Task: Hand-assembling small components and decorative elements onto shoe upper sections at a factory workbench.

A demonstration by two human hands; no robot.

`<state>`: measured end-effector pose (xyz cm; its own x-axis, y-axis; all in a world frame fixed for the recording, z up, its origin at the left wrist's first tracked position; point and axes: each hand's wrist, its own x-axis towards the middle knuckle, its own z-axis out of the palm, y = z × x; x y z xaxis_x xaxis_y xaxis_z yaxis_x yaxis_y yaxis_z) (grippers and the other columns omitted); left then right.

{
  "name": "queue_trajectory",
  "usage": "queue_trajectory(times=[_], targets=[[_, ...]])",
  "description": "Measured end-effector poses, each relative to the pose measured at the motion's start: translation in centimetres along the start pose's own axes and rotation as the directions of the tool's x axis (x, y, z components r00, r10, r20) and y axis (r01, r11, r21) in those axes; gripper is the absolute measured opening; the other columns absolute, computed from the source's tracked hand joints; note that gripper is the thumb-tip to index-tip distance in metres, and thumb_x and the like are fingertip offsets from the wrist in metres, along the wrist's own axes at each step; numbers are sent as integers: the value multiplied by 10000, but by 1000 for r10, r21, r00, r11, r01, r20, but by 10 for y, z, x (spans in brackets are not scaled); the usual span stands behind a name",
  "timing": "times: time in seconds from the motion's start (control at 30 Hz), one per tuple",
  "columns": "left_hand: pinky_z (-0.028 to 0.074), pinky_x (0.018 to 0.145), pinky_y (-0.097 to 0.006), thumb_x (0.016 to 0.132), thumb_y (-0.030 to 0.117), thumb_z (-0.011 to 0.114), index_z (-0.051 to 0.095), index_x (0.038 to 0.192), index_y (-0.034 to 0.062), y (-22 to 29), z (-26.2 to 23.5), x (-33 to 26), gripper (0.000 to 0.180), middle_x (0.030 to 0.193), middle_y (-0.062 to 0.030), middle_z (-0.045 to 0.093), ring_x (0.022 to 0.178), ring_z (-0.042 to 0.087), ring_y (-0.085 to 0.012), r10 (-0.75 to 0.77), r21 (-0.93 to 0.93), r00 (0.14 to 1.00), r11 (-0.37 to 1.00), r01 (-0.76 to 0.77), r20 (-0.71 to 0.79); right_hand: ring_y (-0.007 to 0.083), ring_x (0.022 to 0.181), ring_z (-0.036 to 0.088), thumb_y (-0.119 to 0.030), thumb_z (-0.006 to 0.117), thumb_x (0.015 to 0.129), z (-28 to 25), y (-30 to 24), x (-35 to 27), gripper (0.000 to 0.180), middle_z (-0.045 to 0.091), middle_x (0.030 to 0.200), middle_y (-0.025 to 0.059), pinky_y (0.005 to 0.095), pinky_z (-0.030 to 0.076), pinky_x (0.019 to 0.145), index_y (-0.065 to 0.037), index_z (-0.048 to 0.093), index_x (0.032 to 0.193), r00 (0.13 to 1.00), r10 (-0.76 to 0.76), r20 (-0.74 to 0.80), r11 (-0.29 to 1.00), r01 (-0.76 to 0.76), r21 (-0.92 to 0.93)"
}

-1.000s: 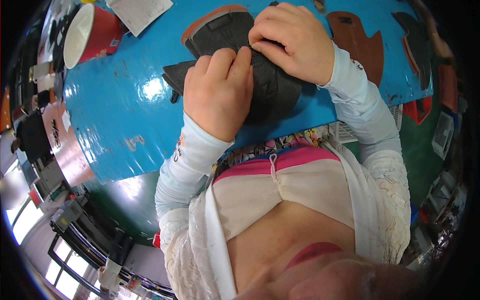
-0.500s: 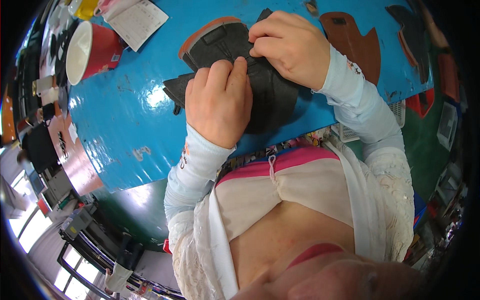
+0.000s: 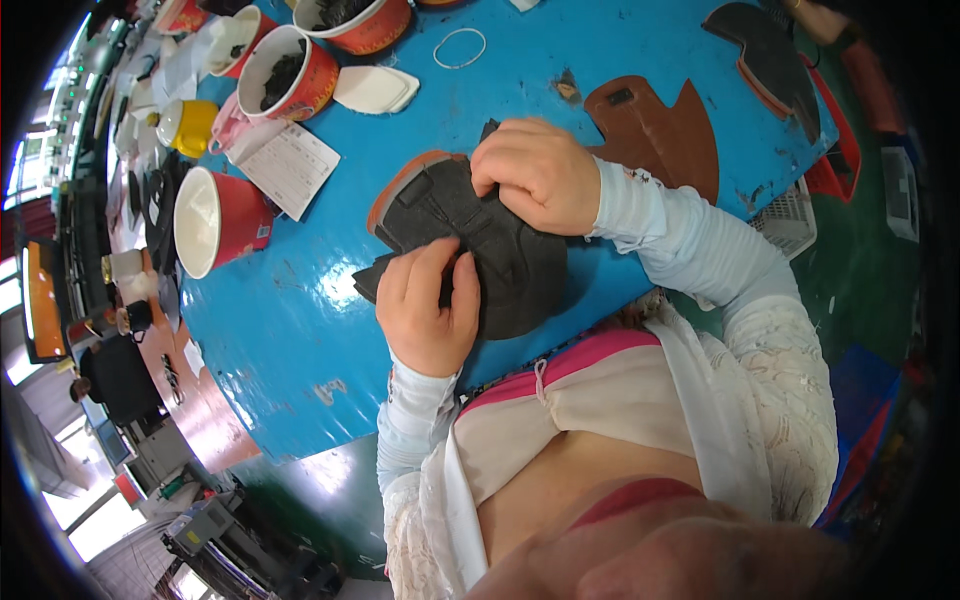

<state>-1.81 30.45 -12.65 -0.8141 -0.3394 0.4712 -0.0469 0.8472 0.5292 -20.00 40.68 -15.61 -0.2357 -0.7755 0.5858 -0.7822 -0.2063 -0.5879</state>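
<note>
A dark grey leather-like piece (image 3: pixel 525 285), layered and stitched, with a brown curved edge at its far left, lies before me on the blue table. My left hand (image 3: pixel 428 305) rests over its near left part, fingers curled and the thumb bent beside them, gripping the material. On its far right edge, my right hand (image 3: pixel 538 175) is closed with the fingertips folded under, pinching the material; the exact grip is hidden. A dark corner sticks up past the right hand's knuckles. Just right of that hand lies a flat brown leather piece (image 3: pixel 660 135) with a small dark patch.
On the blue table (image 3: pixel 290 350) stand a red paper tub (image 3: pixel 240 222) and several tubs of dark bits (image 3: pixel 310 85). Near them lie a printed sheet (image 3: pixel 295 165), white pads (image 3: pixel 375 90) and a yellow container (image 3: pixel 188 128). Another dark piece (image 3: pixel 765 60) is at the far right, by a red crate (image 3: pixel 845 165).
My view has shifted, bringing more of the far table into sight. The left hand's thumb and index finger have parted; the right hand has curled more tightly at the dark piece's edge.
</note>
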Motion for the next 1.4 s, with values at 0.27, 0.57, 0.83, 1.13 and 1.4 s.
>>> queue_trajectory(times=[0.27,0.57,0.83,1.13,1.4], targets=[[373,511,-327,784,-34,557,545,690,8,-10,-14,-8,104,618,-97,519,543,473,-228,-8,-224,944,972,-70,-329,279,807,571,36,543,660,0,0,2,169,616,854,74,377,465,724,-64,585,789,1000,-19,10,999,19,-30],[353,439,-303,958,251,508,489,639,24,-15,-11,-13,392,533,-81,501,453,490,-208,-5,-268,897,955,-127,-442,254,795,558,15,556,686,-2,-2,2,154,611,859,50,364,456,721,-77,592,804,1000,3,21,1000,-3,2],[403,442,-302,935,215,544,508,643,35,-16,-13,-15,345,545,-74,533,461,531,-216,52,-237,934,961,-143,-352,252,777,559,20,564,705,0,-1,2,160,616,847,57,360,456,716,-68,603,832,1000,-3,-15,1000,3,16],[382,431,-303,944,167,492,521,682,9,-21,-11,-18,308,558,-93,526,458,512,-222,81,-256,908,946,-200,-410,275,750,577,4,584,700,-4,-9,5,153,596,804,66,374,464,661,-75,593,831,999,-11,-45,1000,10,-30],[404,559,-265,999,189,369,549,979,-14,-39,-22,-12,272,746,-100,536,616,485,-148,-156,-148,683,986,71,-714,279,692,594,15,568,718,-17,-5,15,147,607,779,86,367,462,608,-66,604,835,975,-2,-223,993,-25,-116]])
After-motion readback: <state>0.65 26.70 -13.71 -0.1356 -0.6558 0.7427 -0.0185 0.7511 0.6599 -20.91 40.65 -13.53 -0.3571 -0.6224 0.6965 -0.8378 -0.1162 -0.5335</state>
